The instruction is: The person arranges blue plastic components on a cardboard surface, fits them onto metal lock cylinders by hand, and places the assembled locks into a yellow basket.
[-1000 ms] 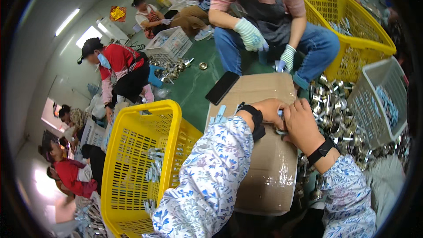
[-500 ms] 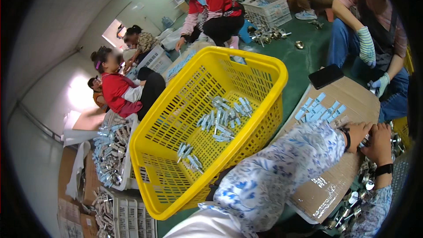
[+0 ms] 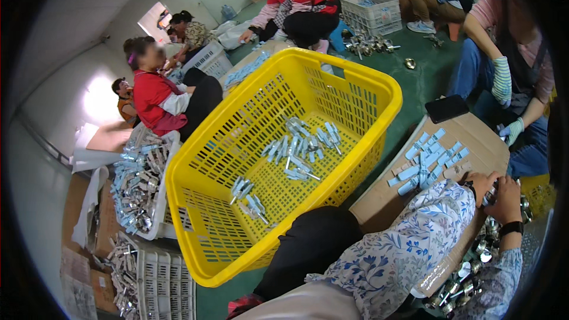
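Note:
My left hand and my right hand meet at the right edge of a cardboard sheet. Between them is a shiny metal part, mostly covered by the fingers, so its exact kind does not show. Both hands are closed around it. Beside my left hand, several light blue strip-like pieces lie in a loose group on the cardboard. Below my right hand, many shiny metal parts with round heads and rods are heaped along the cardboard's edge.
A big yellow basket holds small clusters of blue-and-metal parts. White crates of similar parts stand at left. A black phone rests on the cardboard's far end. A co-worker in striped gloves sits at right; others sit farther back.
The view has shifted a little, and a dark trouser leg now shows beside the basket. My hands remain together on the metal part at the cardboard's right edge.

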Available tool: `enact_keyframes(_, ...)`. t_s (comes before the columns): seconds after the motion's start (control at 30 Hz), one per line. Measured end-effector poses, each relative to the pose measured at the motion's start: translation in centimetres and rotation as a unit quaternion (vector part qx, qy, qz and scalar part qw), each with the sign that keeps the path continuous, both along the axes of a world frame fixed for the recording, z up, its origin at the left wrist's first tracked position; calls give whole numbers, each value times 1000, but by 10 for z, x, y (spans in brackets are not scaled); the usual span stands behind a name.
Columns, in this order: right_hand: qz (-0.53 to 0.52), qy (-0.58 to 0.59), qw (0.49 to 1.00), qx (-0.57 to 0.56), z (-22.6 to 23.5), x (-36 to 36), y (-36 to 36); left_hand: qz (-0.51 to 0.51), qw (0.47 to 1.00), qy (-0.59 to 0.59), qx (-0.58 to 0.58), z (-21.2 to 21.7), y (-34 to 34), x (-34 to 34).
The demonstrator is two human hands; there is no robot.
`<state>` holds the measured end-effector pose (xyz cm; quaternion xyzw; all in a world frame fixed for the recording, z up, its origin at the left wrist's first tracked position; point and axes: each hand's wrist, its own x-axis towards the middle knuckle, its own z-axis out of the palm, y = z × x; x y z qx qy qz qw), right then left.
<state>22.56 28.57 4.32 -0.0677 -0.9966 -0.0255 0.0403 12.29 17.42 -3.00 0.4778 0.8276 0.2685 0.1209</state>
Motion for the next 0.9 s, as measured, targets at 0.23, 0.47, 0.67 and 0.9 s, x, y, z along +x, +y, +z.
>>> enact_keyframes(0.23, 17, -47, 999, 7, 41, -8, -46, -121, 983, -8, 135, -1, -29, -26)
enact_keyframes(0.47, 41, -68, 996, 36, 49, 12, -69, -83, 995, -38, 37, 30, -73, 0)
enact_keyframes(0.67, 23, -93, 995, 12, 59, 57, -99, -125, 992, -23, -15, 54, -103, 41)
enact_keyframes(0.9, 63, -97, 993, 10, 53, 105, -148, -136, 987, -75, -46, 46, -163, 88)
